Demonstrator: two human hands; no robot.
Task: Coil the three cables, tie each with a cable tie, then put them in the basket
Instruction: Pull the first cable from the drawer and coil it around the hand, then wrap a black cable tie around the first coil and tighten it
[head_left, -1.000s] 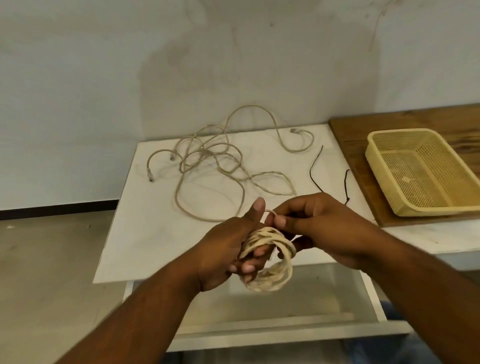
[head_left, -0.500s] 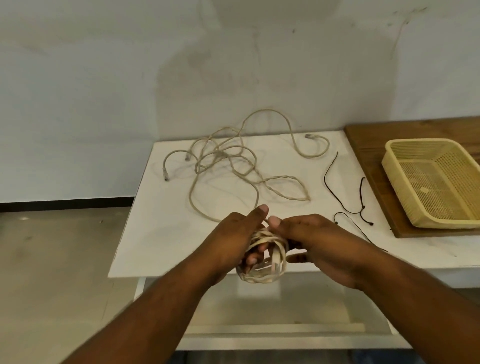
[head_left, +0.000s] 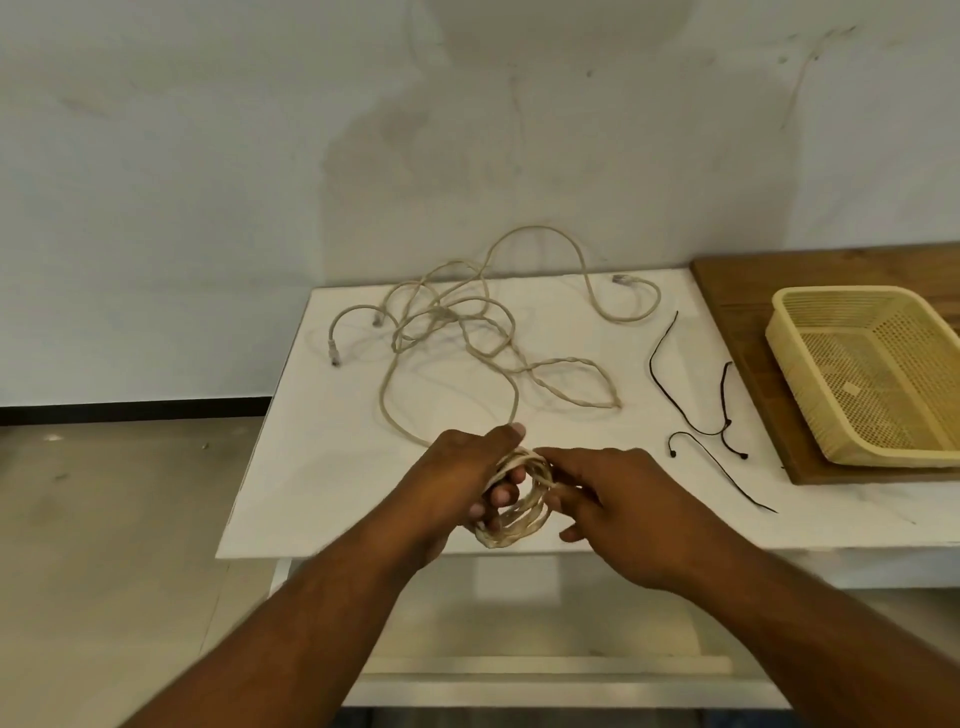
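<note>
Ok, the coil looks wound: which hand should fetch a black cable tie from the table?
Probably the right. The left hand grips the beige coiled cable, fingers through its loops. The right hand only touches its edge, and the thin black cable ties lie on the white table on its side.

The left hand (head_left: 453, 483) covers the left side of the coil (head_left: 519, 525). Whether the right hand (head_left: 623, 504) pinches it, I cannot tell. Far right of that hand, the basket (head_left: 857, 374) is cut off.

Right hand (head_left: 623, 506) shifted from coil (head_left: 525, 521) top to right side; coil now over table (head_left: 322, 488) edge.
</note>
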